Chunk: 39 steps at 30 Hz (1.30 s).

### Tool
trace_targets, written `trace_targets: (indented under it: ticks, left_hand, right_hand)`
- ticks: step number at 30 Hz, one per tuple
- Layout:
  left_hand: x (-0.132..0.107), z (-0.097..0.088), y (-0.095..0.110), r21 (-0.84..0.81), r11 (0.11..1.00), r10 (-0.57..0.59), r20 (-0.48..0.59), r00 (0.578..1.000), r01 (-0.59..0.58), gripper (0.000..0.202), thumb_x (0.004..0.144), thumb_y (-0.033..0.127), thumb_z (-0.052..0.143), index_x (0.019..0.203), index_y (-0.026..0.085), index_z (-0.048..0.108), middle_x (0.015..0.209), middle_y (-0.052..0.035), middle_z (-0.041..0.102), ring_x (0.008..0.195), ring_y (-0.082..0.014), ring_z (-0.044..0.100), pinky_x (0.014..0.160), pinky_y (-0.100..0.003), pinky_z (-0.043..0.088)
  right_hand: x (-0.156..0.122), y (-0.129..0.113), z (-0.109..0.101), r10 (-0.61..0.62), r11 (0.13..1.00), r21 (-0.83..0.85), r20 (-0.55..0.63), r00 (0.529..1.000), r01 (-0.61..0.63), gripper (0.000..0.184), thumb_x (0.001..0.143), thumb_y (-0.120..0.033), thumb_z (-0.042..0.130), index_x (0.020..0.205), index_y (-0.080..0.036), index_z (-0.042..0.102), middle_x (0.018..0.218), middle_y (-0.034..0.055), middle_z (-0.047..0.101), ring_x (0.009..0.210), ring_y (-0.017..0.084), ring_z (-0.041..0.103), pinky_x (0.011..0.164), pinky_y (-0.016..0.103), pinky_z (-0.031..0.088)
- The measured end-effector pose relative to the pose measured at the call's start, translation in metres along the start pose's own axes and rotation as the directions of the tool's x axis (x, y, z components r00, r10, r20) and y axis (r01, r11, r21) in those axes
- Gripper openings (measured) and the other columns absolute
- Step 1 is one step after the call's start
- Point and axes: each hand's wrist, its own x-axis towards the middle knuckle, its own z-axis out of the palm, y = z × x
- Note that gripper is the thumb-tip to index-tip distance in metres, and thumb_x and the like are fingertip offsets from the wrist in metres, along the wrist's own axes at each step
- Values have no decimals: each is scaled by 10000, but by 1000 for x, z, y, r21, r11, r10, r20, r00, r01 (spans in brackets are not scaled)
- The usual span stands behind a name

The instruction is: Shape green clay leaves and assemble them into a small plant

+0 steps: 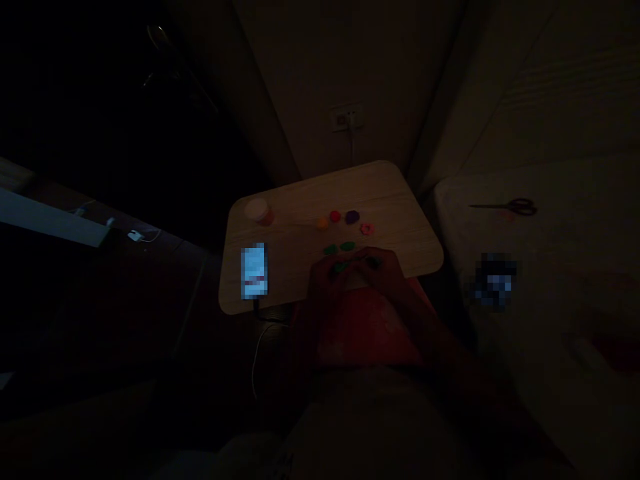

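The light is very dim. My left hand [326, 275] is closed over the near edge of a small wooden table, with a lump of green modelling clay [342, 267] at its fingertips. My right hand [384, 268] meets it from the right, fingers curled, and a dark green bit [373, 262] shows by its fingers; whether it is gripped is hard to see. Just beyond my hands lie two leaf-shaped green pieces [347, 246]. Farther back are an orange lump [323, 225], a red ball [335, 217], a purple lump [353, 217] and a pink flower-like ring [367, 229].
The wooden table [295, 257] carries a lidded tub [260, 212] at the back left and a lit phone [254, 272] with a cable at the front left. Scissors [505, 207] lie on a pale surface to the right. A wall socket [347, 119] holds a plug.
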Motion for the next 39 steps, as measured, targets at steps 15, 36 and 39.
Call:
trace_targets:
  ticks: [15,36,39]
  left_hand:
    - [3,1,1,-2,997,-77,7,997,77,145,849,325,764,857,180,770,843,-29,774,796,-190,684,782,-314,546]
    - [15,-26,-18,97,990,-59,-358,932,100,192,936,396,645,923,209,688,903,-34,708,871,-193,649,817,-299,524]
    - [28,-33,-18,218,974,18,-316,948,54,137,943,307,621,927,204,711,966,-63,703,932,-218,645,879,-336,521]
  right_hand:
    - [-2,-1,-1,-147,983,-107,31,989,149,150,892,-306,691,884,-236,823,882,68,812,802,229,746,765,343,565]
    - [-1,4,-5,72,990,131,-189,979,-48,150,796,-372,784,804,-222,796,863,56,801,820,219,724,783,336,565]
    - [-1,5,-5,119,984,157,-199,973,-88,153,793,-361,789,853,-223,814,897,67,823,836,230,747,794,352,584]
